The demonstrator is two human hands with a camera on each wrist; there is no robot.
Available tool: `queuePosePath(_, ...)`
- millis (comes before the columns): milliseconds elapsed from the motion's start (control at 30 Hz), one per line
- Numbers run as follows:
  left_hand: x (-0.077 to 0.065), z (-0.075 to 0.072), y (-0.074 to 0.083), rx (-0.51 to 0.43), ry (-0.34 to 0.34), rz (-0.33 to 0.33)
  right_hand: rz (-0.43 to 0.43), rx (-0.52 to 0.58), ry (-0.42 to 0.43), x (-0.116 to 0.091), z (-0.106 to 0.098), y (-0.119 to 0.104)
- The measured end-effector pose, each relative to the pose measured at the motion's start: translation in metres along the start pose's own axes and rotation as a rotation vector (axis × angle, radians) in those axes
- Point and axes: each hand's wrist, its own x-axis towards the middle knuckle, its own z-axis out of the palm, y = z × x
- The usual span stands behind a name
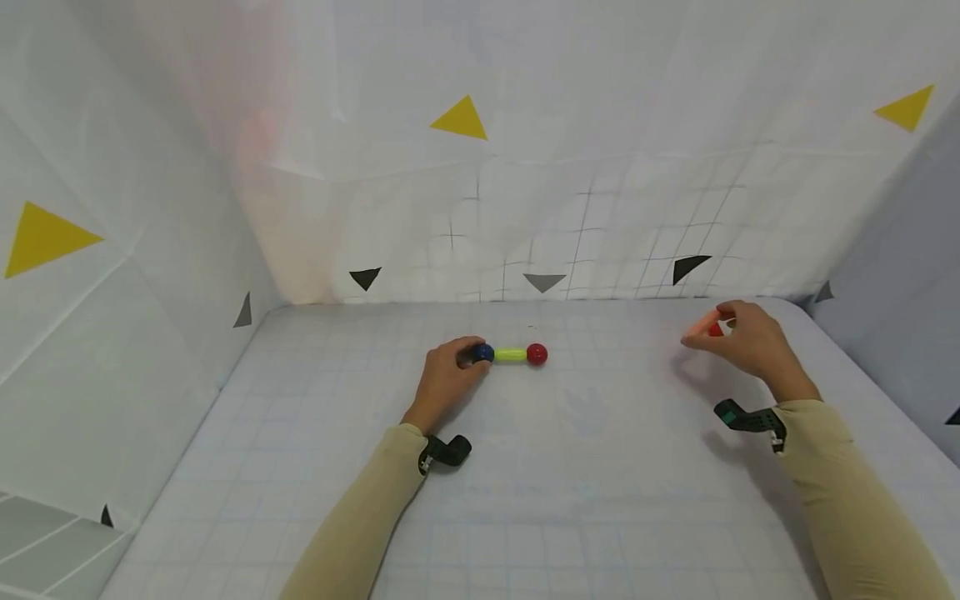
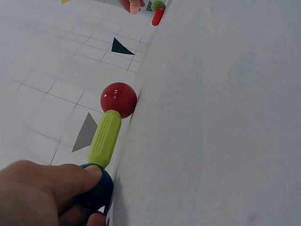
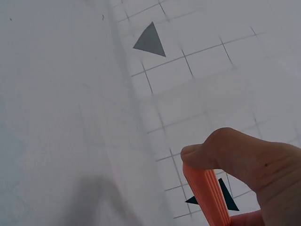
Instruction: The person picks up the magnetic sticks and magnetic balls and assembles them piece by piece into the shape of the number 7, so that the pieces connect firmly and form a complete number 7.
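In the head view my left hand (image 1: 444,379) pinches a dark blue ball (image 1: 484,353) at the left end of a toy piece lying on the table. A ribbed yellow-green rod (image 1: 511,355) joins that ball to a glossy red ball (image 1: 537,355). Over to the right, my right hand (image 1: 756,343) holds an orange ribbed rod (image 3: 207,195) by its ends, between thumb and fingers, above the table. Behind that hand a red rod (image 2: 158,17) with a green ball (image 2: 158,5) shows in the left wrist view; the head view gives only a bit of red.
The white table (image 1: 585,475) has a faint grid and stands against a white back wall (image 1: 360,217) marked with yellow, black and grey triangles. Side walls close it in at left and right. Each wrist wears a dark camera mount (image 1: 450,451).
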Motion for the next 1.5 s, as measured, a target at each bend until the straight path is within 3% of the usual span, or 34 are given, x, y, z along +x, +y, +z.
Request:
queuePosePath(467, -0.001, 0.0, 0.001, -0.011, 0.004, 0.007, -0.121, 0.039, 0.031, -0.005, 0.014, -0.032)
queuePosePath(1000, 0.0, 0.001, 0.001, -0.012, 0.002, -0.01, -0.238, 0.186, -0.041, -0.022, 0.035, -0.079)
queuePosePath(1500, 0.0, 0.0, 0.0, -0.014, 0.006, 0.011, -0.364, 0.213, -0.091, -0.033, 0.058, -0.114)
